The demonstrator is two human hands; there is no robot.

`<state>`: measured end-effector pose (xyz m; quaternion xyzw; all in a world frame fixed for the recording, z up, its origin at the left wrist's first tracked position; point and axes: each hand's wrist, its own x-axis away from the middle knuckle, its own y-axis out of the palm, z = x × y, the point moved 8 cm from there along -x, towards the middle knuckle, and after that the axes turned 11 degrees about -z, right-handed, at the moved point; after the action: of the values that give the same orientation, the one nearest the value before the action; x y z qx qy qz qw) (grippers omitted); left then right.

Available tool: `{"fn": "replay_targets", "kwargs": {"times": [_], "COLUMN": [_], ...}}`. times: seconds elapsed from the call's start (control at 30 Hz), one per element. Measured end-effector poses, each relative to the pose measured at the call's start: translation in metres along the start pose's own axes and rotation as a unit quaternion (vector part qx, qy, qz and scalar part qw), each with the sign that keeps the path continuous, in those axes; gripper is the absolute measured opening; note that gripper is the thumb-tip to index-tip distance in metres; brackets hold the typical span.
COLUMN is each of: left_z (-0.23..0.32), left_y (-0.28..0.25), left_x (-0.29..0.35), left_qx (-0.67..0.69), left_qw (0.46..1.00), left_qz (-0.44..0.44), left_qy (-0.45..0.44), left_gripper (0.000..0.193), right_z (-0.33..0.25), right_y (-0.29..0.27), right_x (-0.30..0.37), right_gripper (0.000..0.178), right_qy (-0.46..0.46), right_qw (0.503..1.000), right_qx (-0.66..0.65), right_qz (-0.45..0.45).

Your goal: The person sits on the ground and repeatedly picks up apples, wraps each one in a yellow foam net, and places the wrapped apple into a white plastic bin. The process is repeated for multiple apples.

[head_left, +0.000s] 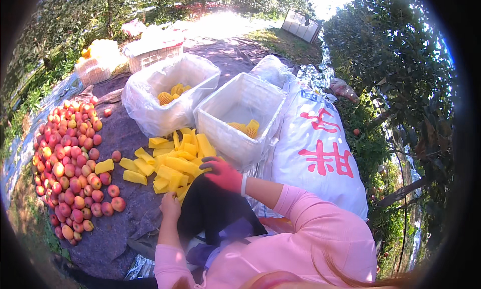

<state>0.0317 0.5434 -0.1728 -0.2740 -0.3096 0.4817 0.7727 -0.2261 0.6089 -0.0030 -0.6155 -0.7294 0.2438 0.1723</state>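
Note:
A heap of yellow foam fruit nets [180, 161] lies on the dark ground sheet, close to my bent knee in black trousers. My left hand [171, 207] is bare and closed at the near edge of the heap; whatever its fingers hold is hidden. My right hand [223, 174], in a red glove with dark fingertips, reaches over the knee to the heap's right side. Its fingers are stretched out, and I see nothing gripped in them. To the left spreads a large pile of red apples [75, 164], with one loose foam net [104, 166] at its edge.
Two plastic-lined crates, the left crate [143, 106] and the right crate [210, 111], stand beyond the heap with several netted fruits inside. A big white sack [310, 154] lies along my right. Farther back are a filled basket [93, 71] and a covered crate [155, 57]. Trees border the right.

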Motion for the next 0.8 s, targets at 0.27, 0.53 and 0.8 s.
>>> {"fn": "replay_targets", "kwargs": {"times": [0.27,0.53,0.8], "left_z": [-0.027,-0.046,-0.023], "left_y": [-0.1,-0.104,-0.101], "left_x": [0.127,0.21,0.213], "left_qx": [0.356,0.517,0.525], "left_qw": [0.921,0.829,0.842], "left_qz": [0.157,0.212,0.101], "left_qy": [0.011,-0.036,0.07], "left_gripper": [0.009,0.016,0.057], "right_z": [-0.054,-0.092,-0.09], "right_y": [0.143,0.262,0.26], "right_x": [-0.045,-0.017,-0.001], "right_gripper": [0.065,0.076,0.06], "right_qy": [-0.047,-0.024,0.044], "right_qw": [0.975,0.915,0.82], "right_qx": [-0.174,-0.248,-0.448], "right_qz": [-0.128,-0.317,-0.354]}}
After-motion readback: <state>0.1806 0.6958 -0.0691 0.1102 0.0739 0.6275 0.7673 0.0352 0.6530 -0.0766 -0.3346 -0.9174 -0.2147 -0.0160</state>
